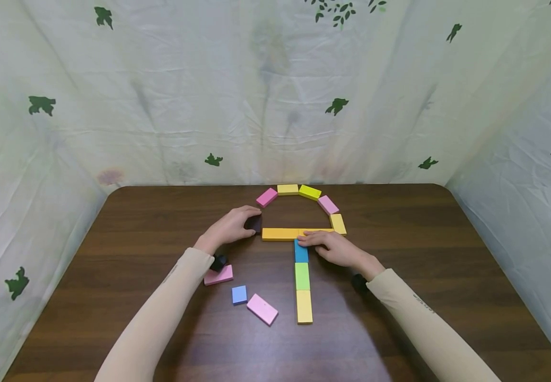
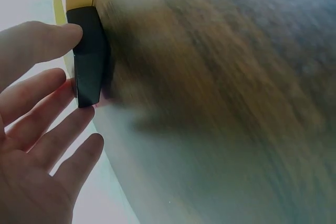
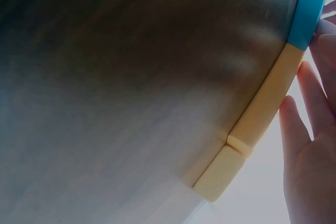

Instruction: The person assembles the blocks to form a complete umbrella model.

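My left hand (image 1: 229, 226) pinches a black block (image 1: 256, 223) between thumb and fingers, at the left end of a row of orange blocks (image 1: 279, 234). In the left wrist view the thumb lies across the black block (image 2: 88, 66), and the fingertips touch its far side. My right hand (image 1: 338, 249) rests with extended fingers over the right part of the orange row and the top of a blue block (image 1: 301, 253). Below the blue block, a green block (image 1: 302, 276) and a yellow block (image 1: 304, 306) continue a straight column.
An arch of a pink block (image 1: 267, 197), yellow blocks (image 1: 287, 190) and another pink block (image 1: 328, 205) curves above the orange row. Loose on the brown table (image 1: 151, 254) lie a small blue square (image 1: 239, 295) and pink blocks (image 1: 262, 309). A curtain (image 1: 170, 95) hangs behind.
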A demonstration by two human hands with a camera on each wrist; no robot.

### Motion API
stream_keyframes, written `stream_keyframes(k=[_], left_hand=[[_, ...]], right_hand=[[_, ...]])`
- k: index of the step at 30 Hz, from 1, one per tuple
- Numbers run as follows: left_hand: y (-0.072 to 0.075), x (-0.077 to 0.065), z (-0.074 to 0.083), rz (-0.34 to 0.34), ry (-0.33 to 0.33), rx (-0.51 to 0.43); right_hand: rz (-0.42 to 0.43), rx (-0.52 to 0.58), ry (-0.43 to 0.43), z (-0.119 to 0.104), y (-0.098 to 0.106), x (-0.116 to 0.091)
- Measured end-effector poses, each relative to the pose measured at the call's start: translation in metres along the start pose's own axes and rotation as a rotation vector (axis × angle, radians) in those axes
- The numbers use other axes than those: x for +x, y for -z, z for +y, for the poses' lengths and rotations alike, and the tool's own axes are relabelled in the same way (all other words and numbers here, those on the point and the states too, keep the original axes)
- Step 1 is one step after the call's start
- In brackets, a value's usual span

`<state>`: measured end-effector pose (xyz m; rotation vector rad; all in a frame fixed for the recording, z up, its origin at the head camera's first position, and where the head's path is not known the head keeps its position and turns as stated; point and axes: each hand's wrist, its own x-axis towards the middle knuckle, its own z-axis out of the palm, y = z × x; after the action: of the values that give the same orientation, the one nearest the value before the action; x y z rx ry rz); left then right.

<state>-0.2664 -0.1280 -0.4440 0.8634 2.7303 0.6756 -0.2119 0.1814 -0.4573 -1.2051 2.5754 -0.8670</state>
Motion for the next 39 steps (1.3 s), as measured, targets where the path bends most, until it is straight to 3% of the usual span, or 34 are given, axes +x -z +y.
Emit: stream_keyframes(k=[11,15,19,28,39], left_hand=[[0.003,0.005,0.004,-0.02,0.006,-0.001],[0.007,0.009,0.003,0.002,0.009,-0.017],[0.008,0.015,0.002,0.015,0.036,-0.024],[0.004,0.027,0.003,-0.061,0.126,0.007],[0.003,0.024,0.005,-0.043,0.096,0.052]], right_hand=[[-0.01,0.004,-0.01,0.0,0.0,0.0],[-0.011,0.003,-0.014,0.0,0.001,0.0],[-0.007,0.0,-0.012,0.0,0.001,0.0],[-0.006,0.005,-0.008,0.0,0.0,0.0],[-0.006,0.001,-0.016,0.002,0.0,-0.001]])
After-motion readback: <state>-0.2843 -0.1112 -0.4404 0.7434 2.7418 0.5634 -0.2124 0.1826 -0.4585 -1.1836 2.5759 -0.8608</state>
